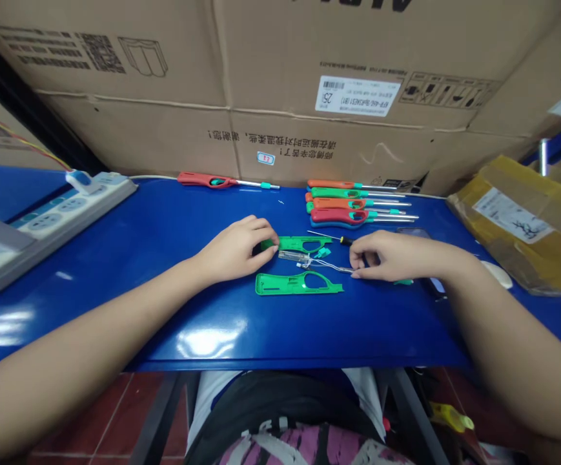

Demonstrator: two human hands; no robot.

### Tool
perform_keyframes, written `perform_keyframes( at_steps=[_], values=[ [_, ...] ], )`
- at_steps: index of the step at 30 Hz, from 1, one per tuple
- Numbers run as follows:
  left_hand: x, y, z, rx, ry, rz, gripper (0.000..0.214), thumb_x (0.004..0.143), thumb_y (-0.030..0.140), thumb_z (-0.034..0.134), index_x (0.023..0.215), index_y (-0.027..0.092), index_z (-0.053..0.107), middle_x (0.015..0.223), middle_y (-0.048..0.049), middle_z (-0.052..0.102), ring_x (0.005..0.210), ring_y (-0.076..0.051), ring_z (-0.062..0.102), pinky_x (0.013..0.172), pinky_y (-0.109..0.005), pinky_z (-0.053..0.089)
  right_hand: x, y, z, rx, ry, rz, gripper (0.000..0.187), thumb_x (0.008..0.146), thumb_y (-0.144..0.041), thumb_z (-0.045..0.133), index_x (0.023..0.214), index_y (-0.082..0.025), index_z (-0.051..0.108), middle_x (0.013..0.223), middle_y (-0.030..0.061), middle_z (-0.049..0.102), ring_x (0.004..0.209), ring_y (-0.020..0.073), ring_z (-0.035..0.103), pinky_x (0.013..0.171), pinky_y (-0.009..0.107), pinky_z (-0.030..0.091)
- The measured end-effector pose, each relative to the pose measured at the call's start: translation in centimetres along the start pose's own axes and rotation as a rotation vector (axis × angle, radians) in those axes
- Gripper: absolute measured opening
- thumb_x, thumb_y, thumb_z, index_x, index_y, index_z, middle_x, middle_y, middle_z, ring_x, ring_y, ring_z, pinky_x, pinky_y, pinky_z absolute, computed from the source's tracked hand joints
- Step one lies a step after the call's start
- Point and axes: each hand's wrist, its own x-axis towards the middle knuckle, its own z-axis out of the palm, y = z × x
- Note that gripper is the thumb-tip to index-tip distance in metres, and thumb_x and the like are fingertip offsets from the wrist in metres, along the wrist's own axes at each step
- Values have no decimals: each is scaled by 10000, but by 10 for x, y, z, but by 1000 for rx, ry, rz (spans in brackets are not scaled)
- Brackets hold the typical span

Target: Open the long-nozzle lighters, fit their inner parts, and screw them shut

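My left hand (244, 248) is closed, thumb and fingertips at the left end of a green lighter shell half (287, 243). Below it lie a clear fuel tank (294, 256), white wires (327, 263) and a small teal trigger (323, 252). My right hand (377, 254) is curled, thumb and finger pinching the end of a thin metal tube (345, 269) where the wires run. A screwdriver (326, 236) with a black and yellow handle lies against its knuckles. The other green shell half (294, 284) rests nearer to me, inside face up.
Several assembled lighters (341, 203) are stacked at the back, and a red lighter (207, 181) lies further left. A power strip (62, 216) stands at left. A taped package (527, 226) and a partly hidden phone (436, 287) are at right. A large cardboard box (173, 129) walls off the back.
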Motion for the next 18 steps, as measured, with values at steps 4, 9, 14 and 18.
perform_keyframes(
  at_steps=[4, 9, 14, 18],
  values=[
    [0, -1, 1, -16, 37, -15, 269, 1013, 338, 518, 1018, 151, 712, 1023, -87, 689, 963, -237, 605, 906, -398, 480, 5, 3, 10, 117, 71, -48, 265, 889, -443, 623, 833, -185, 645, 625, -27, 576, 533, 109, 494, 532, 251, 373],
    [-1, 16, -3, -105, 76, 62, 308, 1026, 381, 537, 1105, 141, 712, 1078, -96, 685, 1010, -229, 602, 928, -382, 475, 4, 0, 15, 123, 259, -201, 242, 891, -411, 661, 864, -171, 657, 611, -49, 530, 501, 82, 450, 519, 233, 370],
    [-3, 26, -4, -111, 71, 158, 270, 1032, 316, 538, 1167, 163, 715, 1072, -90, 703, 977, -219, 610, 894, -374, 474, 1, -6, 16, 127, 358, -324, 190, 905, -354, 678, 865, -170, 648, 658, -47, 550, 507, 65, 443, 516, 214, 372],
    [-1, 25, -1, -158, 65, 209, 189, 991, 303, 619, 1071, 177, 735, 1006, -73, 735, 925, -205, 626, 866, -355, 484, 1, -6, 18, 128, 349, -361, 179, 903, -341, 690, 860, -171, 656, 735, -28, 596, 536, 62, 468, 528, 213, 382]
  ],
)
